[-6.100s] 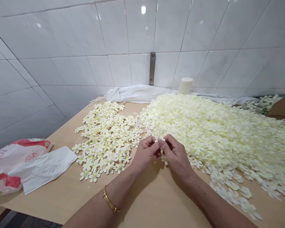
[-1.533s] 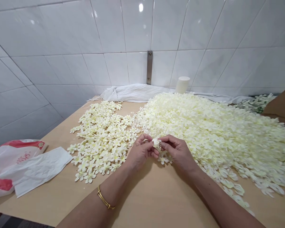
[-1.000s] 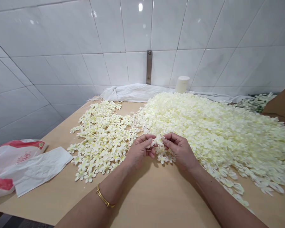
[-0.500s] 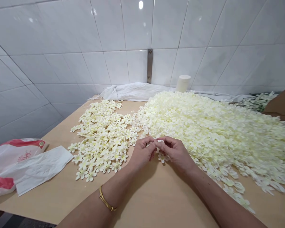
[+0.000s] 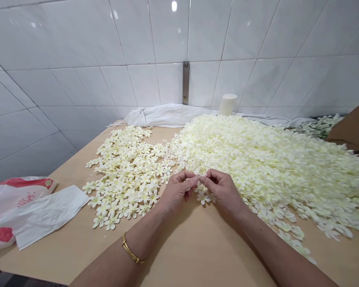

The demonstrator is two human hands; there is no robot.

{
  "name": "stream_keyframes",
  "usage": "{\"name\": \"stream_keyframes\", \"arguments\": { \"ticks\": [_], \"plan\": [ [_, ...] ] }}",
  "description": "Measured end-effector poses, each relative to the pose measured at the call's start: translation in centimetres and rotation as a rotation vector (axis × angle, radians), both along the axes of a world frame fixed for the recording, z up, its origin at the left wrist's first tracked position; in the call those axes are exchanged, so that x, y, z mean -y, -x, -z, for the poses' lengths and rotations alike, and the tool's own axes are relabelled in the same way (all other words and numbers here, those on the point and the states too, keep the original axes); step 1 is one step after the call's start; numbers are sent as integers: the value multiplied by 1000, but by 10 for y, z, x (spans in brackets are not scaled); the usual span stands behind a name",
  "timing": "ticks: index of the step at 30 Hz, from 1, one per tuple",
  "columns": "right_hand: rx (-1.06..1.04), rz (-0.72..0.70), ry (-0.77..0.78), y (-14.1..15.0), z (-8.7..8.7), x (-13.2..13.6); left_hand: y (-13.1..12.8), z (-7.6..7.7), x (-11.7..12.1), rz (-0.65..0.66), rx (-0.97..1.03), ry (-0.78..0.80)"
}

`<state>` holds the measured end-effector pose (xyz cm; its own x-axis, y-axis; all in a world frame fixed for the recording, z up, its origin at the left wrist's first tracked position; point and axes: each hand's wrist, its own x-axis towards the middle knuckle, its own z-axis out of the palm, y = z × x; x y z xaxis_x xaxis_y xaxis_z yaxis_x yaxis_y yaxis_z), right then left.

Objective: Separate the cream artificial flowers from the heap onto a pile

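My left hand (image 5: 179,189) and my right hand (image 5: 223,189) meet fingertip to fingertip above the table. Each has thumb and forefinger pinched together. A small pale artificial flower (image 5: 202,176) shows only as a sliver between the fingertips; the fingers cover the rest. Just below them lies another cream artificial flower (image 5: 204,197), flat on the wood. To the left spreads a looser pile of open flowers (image 5: 125,171) with yellowish centres. A much larger heap of pale petal pieces (image 5: 257,155) rises behind and right of my right hand.
On the left of the wooden table (image 5: 179,255) lie a pink-and-white tissue pack (image 5: 14,207) and a white tissue (image 5: 44,213). A white cup (image 5: 227,104) and a white cloth (image 5: 167,114) stand along the tiled wall. Brown cardboard (image 5: 351,123) is at the right edge.
The whole view has shifted slightly, so things sit a little further left. My fingertips have drawn a little apart, and less of the flower between them shows. My right hand has moved slightly.
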<state>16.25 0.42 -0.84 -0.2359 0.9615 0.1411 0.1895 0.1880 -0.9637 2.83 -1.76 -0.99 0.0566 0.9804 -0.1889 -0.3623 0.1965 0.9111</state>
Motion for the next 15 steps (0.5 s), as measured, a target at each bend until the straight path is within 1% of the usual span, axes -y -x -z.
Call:
{"name": "stream_keyframes", "arguments": {
  "ticks": [2,5,7,11,15],
  "plan": [
    [-2,-26,13,0,0,0,0,1,0,-1,-37,-19],
    [3,-112,100,-1,-1,-1,1,1,0,-43,-84,-57],
    [5,-142,126,-1,-3,-1,2,1,0,-66,-121,-83],
    [-12,-72,77,-1,-4,-2,1,-1,2,-81,-172,-116],
    [-43,-12,84,-2,-4,-3,1,-2,2,-67,-126,-80]
  ]
}}
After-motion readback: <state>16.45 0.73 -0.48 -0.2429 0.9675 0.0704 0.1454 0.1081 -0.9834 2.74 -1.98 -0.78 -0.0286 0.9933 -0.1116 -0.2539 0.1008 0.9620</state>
